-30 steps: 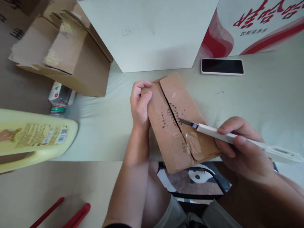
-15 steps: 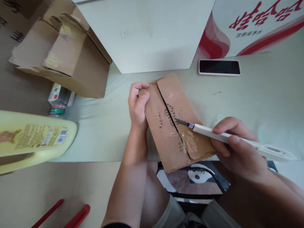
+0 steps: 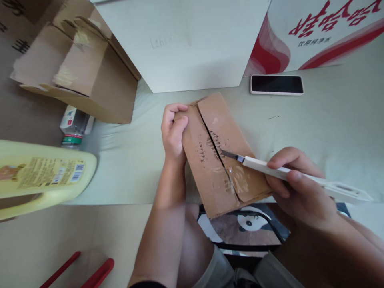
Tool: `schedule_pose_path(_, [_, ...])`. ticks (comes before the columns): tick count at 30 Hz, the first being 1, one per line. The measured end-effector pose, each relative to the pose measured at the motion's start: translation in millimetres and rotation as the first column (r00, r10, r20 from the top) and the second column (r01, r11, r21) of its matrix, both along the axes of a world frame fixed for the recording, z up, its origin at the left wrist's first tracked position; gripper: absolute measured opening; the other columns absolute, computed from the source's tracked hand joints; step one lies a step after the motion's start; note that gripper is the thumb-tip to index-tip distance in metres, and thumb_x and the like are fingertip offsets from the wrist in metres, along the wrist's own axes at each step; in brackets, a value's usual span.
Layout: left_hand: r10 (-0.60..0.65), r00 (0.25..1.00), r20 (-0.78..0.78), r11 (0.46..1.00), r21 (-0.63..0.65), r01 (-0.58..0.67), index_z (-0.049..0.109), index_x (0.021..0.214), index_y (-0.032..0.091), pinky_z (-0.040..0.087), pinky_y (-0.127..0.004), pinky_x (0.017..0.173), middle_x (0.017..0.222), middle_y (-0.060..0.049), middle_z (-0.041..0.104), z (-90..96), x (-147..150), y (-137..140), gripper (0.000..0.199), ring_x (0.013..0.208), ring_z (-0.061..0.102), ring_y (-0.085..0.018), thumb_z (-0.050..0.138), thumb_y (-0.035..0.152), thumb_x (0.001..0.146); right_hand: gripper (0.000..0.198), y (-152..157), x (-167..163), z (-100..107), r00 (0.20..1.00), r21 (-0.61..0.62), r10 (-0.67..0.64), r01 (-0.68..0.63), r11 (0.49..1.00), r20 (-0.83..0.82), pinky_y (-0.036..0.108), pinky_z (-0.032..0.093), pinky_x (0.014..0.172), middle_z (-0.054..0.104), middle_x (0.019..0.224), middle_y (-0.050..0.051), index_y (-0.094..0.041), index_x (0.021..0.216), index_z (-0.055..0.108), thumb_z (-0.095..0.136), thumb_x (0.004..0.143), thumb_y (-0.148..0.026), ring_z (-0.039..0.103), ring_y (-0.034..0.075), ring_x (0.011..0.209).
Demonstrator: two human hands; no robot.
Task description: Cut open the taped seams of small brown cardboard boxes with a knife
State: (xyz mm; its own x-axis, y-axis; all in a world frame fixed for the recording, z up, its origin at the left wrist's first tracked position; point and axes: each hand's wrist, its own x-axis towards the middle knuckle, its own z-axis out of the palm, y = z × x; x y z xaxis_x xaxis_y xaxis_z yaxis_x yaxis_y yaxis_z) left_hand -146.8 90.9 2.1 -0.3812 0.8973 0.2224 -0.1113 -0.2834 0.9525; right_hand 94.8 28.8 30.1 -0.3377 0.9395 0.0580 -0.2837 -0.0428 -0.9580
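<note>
A brown cardboard box lies tilted at the table's front edge, a dark seam running along its top between two flaps. Torn, ridged patches and a bit of clear tape show beside the seam. My left hand grips the box's far left corner, fingers curled over the edge. In my right hand is a white utility knife, held between thumb and fingers. Its blade is out, and the tip is at the torn cardboard just right of the seam; whether it presses in, I cannot tell.
A phone lies behind on the pale tablecloth. Further back stand a white box and a red-and-white carton. To the left are an open cardboard box, a plastic bottle and a yellow jug.
Almost nothing differs. The whole view has shifted very slightly; both hands, the knife and the box keep their places relative to one another.
</note>
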Motion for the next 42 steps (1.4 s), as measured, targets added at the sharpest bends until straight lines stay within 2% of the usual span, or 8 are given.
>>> schedule_pose_path(9, [0.014,0.998,0.066,1.000,0.012,-0.015,0.064,0.089,0.025,0.040,-0.029,0.065,0.082,-0.001,0.060,0.4,1.1,-0.4,0.024,0.073,0.053,-0.016,0.076,0.041,0.077,0.017,-0.7,0.4,0.4,1.000,-0.013,-0.013,0.013,1.000,0.023,0.029,0.019,0.042,0.032,0.049,-0.008,-0.029,0.097,0.068,0.061,0.096,-0.043,0.020,0.010,0.041])
schedule_pose_path(12, [0.009,0.999,0.052,1.000,0.009,-0.010,0.062,0.091,0.024,0.039,-0.030,0.066,0.082,-0.001,0.057,0.5,0.9,-0.2,0.025,0.072,0.052,-0.017,0.074,0.042,0.078,0.017,-0.5,0.4,1.1,0.999,-0.026,-0.019,0.020,0.999,0.030,0.029,0.019,0.042,0.032,0.048,-0.008,-0.029,0.094,0.069,0.062,0.095,-0.044,0.019,0.011,0.040])
schedule_pose_path(17, [0.003,0.999,0.050,1.000,-0.001,-0.003,0.060,0.091,0.023,0.037,-0.031,0.066,0.080,-0.001,0.054,2.1,1.8,-0.8,0.025,0.072,0.050,-0.018,0.073,0.041,0.079,0.016,-0.9,-0.1,1.4,1.000,-0.030,-0.019,0.019,0.999,-0.018,0.028,0.019,0.043,0.034,0.048,-0.007,-0.028,0.097,0.071,0.056,0.097,-0.035,0.019,0.011,0.042])
schedule_pose_path(21, [-0.002,1.000,0.028,1.000,-0.004,0.002,0.059,0.091,0.024,0.040,-0.032,0.069,0.081,-0.001,0.052,0.6,0.6,-0.3,0.031,0.076,0.053,-0.019,0.074,0.049,0.082,0.017,-1.4,0.0,1.5,1.000,-0.016,0.003,-0.003,1.000,-0.020,0.026,0.020,0.043,0.033,0.049,-0.007,-0.028,0.097,0.070,0.054,0.098,-0.034,0.020,0.010,0.043])
schedule_pose_path(24, [-0.006,1.000,0.014,1.000,0.010,0.006,0.060,0.091,0.025,0.043,-0.031,0.071,0.083,-0.001,0.055,-1.5,-0.6,0.2,0.033,0.081,0.056,-0.019,0.075,0.052,0.082,0.018,-1.4,0.0,1.5,1.000,-0.018,0.010,-0.011,1.000,-0.025,0.026,0.019,0.043,0.032,0.049,-0.006,-0.028,0.097,0.070,0.054,0.098,-0.034,0.021,0.010,0.043])
schedule_pose_path(28, [-0.005,0.999,0.047,1.000,0.017,0.004,0.063,0.091,0.025,0.042,-0.031,0.069,0.084,-0.001,0.059,-1.8,0.2,-0.6,0.026,0.077,0.056,-0.018,0.075,0.046,0.081,0.018,-1.7,0.6,0.3,1.000,-0.026,0.000,0.000,1.000,-0.017,0.026,0.019,0.042,0.031,0.049,-0.006,-0.028,0.098,0.070,0.053,0.098,-0.033,0.020,0.009,0.043])
schedule_pose_path(38, [-0.018,0.999,0.037,1.000,0.017,0.017,0.061,0.092,0.025,0.044,-0.031,0.072,0.086,-0.002,0.057,-3.4,-1.0,0.6,0.034,0.081,0.057,-0.019,0.076,0.053,0.080,0.018,-3.0,1.6,-0.6,0.999,-0.054,0.018,-0.021,0.998,-0.048,0.027,0.015,0.043,0.031,0.050,-0.006,-0.030,0.100,0.071,0.054,0.099,-0.035,0.019,0.010,0.044])
schedule_pose_path(42, [-0.013,0.999,0.035,1.000,0.013,0.013,0.061,0.093,0.024,0.044,-0.030,0.072,0.086,-0.001,0.057,-2.6,-0.3,-0.5,0.031,0.080,0.056,-0.018,0.075,0.050,0.083,0.015,-3.4,1.4,-2.4,1.000,-0.089,-0.001,-0.001,0.996,-0.030,0.026,0.016,0.043,0.033,0.050,-0.007,-0.032,0.098,0.072,0.059,0.096,-0.040,0.021,0.010,0.043])
